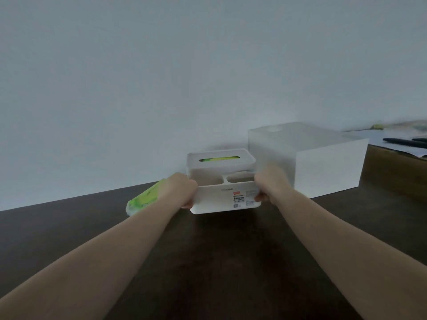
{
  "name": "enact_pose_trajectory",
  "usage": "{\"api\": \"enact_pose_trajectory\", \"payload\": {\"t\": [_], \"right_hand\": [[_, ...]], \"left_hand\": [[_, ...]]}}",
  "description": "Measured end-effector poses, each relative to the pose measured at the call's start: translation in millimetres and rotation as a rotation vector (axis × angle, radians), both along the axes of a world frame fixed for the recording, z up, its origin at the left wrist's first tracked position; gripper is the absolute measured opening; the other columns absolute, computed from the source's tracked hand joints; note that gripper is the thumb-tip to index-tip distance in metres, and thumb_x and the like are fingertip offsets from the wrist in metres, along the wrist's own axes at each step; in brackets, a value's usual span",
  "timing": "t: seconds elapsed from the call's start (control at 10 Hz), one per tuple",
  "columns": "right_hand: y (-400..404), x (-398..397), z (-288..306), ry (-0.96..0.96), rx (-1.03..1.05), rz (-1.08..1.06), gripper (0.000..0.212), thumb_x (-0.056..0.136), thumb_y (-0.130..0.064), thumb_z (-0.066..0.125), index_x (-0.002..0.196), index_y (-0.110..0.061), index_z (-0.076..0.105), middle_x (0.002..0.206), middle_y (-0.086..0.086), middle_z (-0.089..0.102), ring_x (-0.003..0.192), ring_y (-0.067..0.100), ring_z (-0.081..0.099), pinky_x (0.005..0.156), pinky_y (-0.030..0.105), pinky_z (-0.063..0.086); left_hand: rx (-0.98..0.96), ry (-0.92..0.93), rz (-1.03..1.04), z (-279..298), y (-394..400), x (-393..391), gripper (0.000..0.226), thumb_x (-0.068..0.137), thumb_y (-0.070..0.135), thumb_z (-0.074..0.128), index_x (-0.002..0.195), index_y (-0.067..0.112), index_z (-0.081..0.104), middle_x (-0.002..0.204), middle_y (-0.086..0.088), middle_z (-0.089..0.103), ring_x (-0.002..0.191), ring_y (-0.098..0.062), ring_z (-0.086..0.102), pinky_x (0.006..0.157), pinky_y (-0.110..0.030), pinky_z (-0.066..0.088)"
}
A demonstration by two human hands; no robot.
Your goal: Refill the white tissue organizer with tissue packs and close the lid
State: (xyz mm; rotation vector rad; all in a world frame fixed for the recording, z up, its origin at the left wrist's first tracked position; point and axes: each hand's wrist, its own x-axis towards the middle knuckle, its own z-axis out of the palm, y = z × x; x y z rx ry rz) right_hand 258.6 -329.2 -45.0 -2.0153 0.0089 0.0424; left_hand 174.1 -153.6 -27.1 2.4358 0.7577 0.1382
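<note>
Two bare forearms reach forward over the dark worktop (pixel 219 262) from the lower corners of the view. The left hand (pixel 184 190) grips the left end of the white tissue organizer (pixel 221 199), fingers curled under its lower edge. The right hand (pixel 268 185) grips the right end in the same way, fingertips showing at the bottom corner. Both hands are closed on the organizer, which sits at the centre of the view, its near side tipped toward the camera and its base seemingly just off the worktop.

On the near side of the organizer are two open compartments, and a label (pixel 239 199) with a barcode is on its front wall toward 3 o'clock. Behind them the lid (pixel 220 160) is down on the tissue section, with green showing through its slot.

At 9 o'clock from the organizer, partly hidden by the left wrist, lies a green tissue pack (pixel 143 199) on the worktop. At 2 o'clock stands a large white box (pixel 323 167). Farther at 2 o'clock, dark pens (pixel 402 142) lie on paper. A plain pale wall (pixel 161 77) rises behind.
</note>
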Motion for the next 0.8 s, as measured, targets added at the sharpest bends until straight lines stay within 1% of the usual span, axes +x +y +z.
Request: {"api": "enact_pose_trajectory", "payload": {"t": [0.1,0.2,0.3,0.4,0.5,0.6,0.7,0.8], "right_hand": [[4.9,29.1,-8.7,-0.002,-0.015,-0.048,0.021,0.092,-0.004,0.048,0.072,-0.004,0.052,0.068,0.013,0.057,0.069,0.037,0.07,0.078,0.051,0.06],[8.5,52.3,-16.0,-0.02,-0.049,-0.095,0.026,0.093,-0.008,0.046,0.067,-0.006,0.049,0.062,0.012,0.059,0.075,0.037,0.074,0.078,0.044,0.059],[14.1,71.6,-20.0,-0.048,-0.098,-0.123,0.021,0.093,-0.012,0.045,0.076,-0.002,0.054,0.073,0.013,0.065,0.081,0.034,0.073,0.081,0.043,0.059],[18.9,88.5,-22.5,-0.079,-0.102,-0.159,0.014,0.091,-0.012,0.046,0.092,-0.006,0.058,0.096,0.014,0.068,0.092,0.034,0.07,0.085,0.046,0.058],[16.2,97.0,-26.1,-0.13,-0.122,-0.225,0.031,0.097,-0.019,0.043,0.111,-0.001,0.063,0.111,0.018,0.068,0.102,0.035,0.066,0.086,0.041,0.055],[20.7,104.8,-34.0,-0.167,-0.143,-0.283,0.04,0.101,-0.027,0.037,0.122,0.0,0.059,0.12,0.019,0.064,0.111,0.036,0.061,0.087,0.041,0.05],[23.4,101.6,-36.2,-0.184,-0.12,-0.292,0.042,0.102,-0.027,0.035,0.126,0.001,0.055,0.126,0.02,0.062,0.115,0.036,0.059,0.09,0.041,0.048],[21.2,98.5,-38.9,-0.191,-0.143,-0.298,0.043,0.103,-0.027,0.034,0.128,0.002,0.054,0.128,0.02,0.06,0.118,0.036,0.057,0.09,0.038,0.046]], "left_hand": [[-0.095,-0.166,-0.004,-9.3,6.3,45.7,0.032,0.09,0.007,0.047,0.058,0.004,0.046,0.058,-0.009,0.051,0.052,-0.023,0.055,0.063,-0.032,0.055],[-0.094,-0.155,0.029,-16.9,6.3,77.1,0.029,0.084,0.005,0.05,0.056,0.006,0.045,0.055,-0.009,0.053,0.055,-0.026,0.06,0.064,-0.031,0.055],[-0.132,-0.108,0.046,-26.3,6.0,97.2,0.018,0.07,0.004,0.045,0.053,0.006,0.051,0.033,-0.006,0.055,0.057,-0.029,0.063,0.065,-0.03,0.049],[-0.115,-0.143,0.019,-28.2,4.9,111.7,0.023,0.073,0.009,0.042,0.052,0.007,0.05,0.021,-0.001,0.047,0.047,-0.024,0.054,0.054,-0.025,0.039],[-0.111,-0.23,-0.012,-30.6,1.0,118.8,0.029,0.078,0.014,0.041,0.053,0.007,0.054,0.02,0.0,0.047,0.049,-0.022,0.055,0.052,-0.024,0.038],[-0.101,-0.287,-0.02,-42.1,2.1,129.9,0.039,0.087,0.021,0.039,0.054,0.008,0.055,0.019,0.003,0.045,0.049,-0.019,0.054,0.051,-0.023,0.036],[-0.1,-0.34,-0.004,-45.4,-0.3,131.4,0.048,0.095,0.03,0.036,0.056,0.009,0.054,0.024,0.0,0.048,0.054,-0.022,0.054,0.054,-0.026,0.038],[-0.076,-0.373,0.01,-50.8,-0.8,129.5,0.06,0.102,0.038,0.029,0.06,0.006,0.057,0.058,-0.008,0.063,0.07,-0.027,0.056,0.074,-0.032,0.042]]}}
